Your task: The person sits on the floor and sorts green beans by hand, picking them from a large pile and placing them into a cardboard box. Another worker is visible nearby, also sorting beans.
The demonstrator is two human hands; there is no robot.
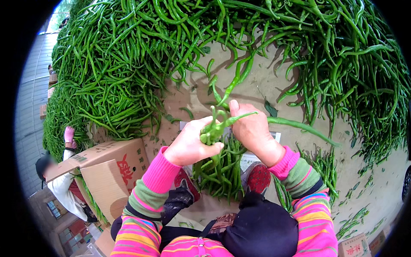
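My left hand (194, 139) is closed around a small bunch of green chili peppers (213, 130), their stem ends poking out above the thumb. Just to its right, my right hand (252, 128) grips at least one long green pepper (301, 127) that sticks out to the right; its fingertips are partly hidden. Below both hands, between my red patterned shoes (258, 178), lies a pile of green peppers (221, 175) on printed paper (249, 160). A few curved peppers (236, 80) are beyond my fingers.
A large heap of green peppers (122, 64) curves around the far side, continuing on the right (350, 64). An open cardboard box (112, 170) holding peppers stands at left, beside another person (64, 189). Smaller pepper piles (321, 167) lie at right, with another box (354, 246) lower right.
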